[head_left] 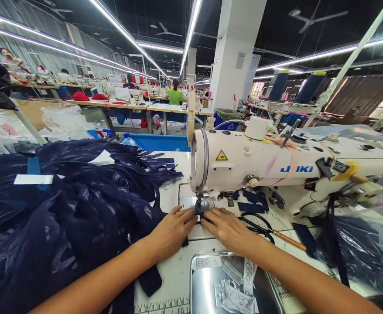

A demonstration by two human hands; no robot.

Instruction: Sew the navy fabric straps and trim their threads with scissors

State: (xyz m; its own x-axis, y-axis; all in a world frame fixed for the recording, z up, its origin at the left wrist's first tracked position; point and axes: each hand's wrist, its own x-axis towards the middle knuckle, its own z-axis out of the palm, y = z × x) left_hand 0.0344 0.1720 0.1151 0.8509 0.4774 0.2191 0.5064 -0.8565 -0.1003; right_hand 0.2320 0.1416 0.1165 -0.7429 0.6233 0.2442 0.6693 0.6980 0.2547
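A small navy fabric piece [202, 214] lies under the needle and presser foot [198, 205] of a white sewing machine [237, 161]. From the left, my left hand [174, 230] presses its fingertips on the fabric's edge, palm down. My right hand [228, 229] pinches the same piece from the right, its fingers close together and partly hiding the cloth. A large heap of navy garments [80, 218] with white labels lies left of my left hand. Just below my hands is a metal tray [194, 283] with printed white labels [239, 298].
Black scissors [260, 223] and an orange-handled tool [291, 240] lie right of my right hand. Navy scraps [252, 201] sit under the machine arm. A clear plastic bag [371, 248] of dark cloth stands at right. A printed ruler [162, 306] marks the front edge. People work at benches behind.
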